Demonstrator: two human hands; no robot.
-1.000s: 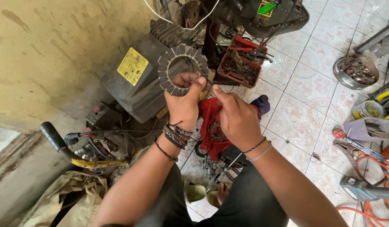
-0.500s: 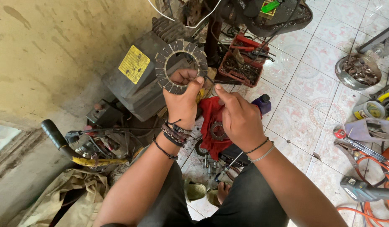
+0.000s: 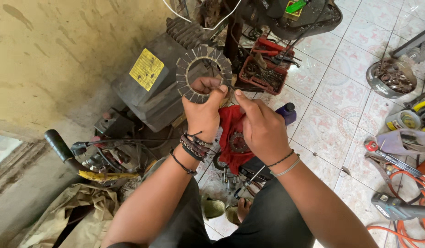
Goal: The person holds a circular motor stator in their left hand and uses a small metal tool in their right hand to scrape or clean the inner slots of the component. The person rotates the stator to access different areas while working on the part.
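While the left hand [image 3: 204, 112] grips the toothed ring [image 3: 203, 73] by its lower edge, the right hand [image 3: 263, 131] pinches alongside.

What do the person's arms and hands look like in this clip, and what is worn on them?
Both forearms are bare, without sleeves or gloves. The left hand has a stack of dark beaded and cord bracelets at its wrist, plus one thin black band higher up. The right hand has a thin dark beaded bracelet and a silver bangle.
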